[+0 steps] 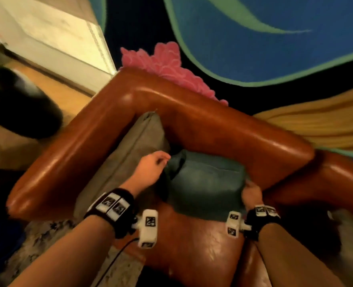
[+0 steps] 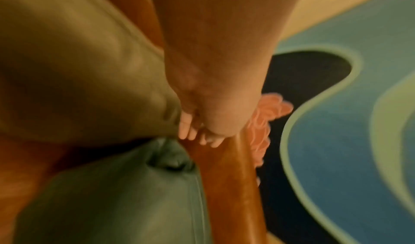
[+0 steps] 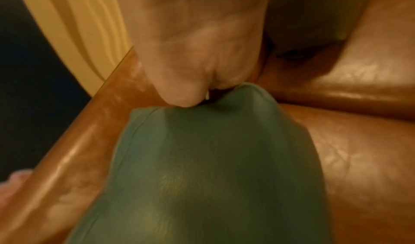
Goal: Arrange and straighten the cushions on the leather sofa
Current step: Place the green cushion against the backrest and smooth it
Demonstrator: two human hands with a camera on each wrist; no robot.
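Observation:
A brown leather sofa (image 1: pixel 212 125) fills the middle of the head view, seen at its corner. A beige cushion (image 1: pixel 134 146) leans on the left armrest. A teal cushion (image 1: pixel 204 183) stands against the backrest beside it. My left hand (image 1: pixel 153 164) hovers at the teal cushion's upper left corner; in the left wrist view its fingers (image 2: pixel 197 134) hang loosely curled just above the dimpled corner (image 2: pixel 168 159), holding nothing. My right hand (image 1: pixel 251 192) pinches the teal cushion's right corner, thumb and fingers (image 3: pixel 197 95) closed on the fabric (image 3: pixel 213 168).
Behind the backrest lie a pink fluffy item (image 1: pixel 167 61), a blue and green rug (image 1: pixel 275 38) and yellow fabric (image 1: pixel 327 121). A white cabinet (image 1: pixel 57 34) and a dark blurred object (image 1: pixel 22 104) stand left of the armrest. Bare leather seat (image 3: pixel 359 159) stretches right of the teal cushion.

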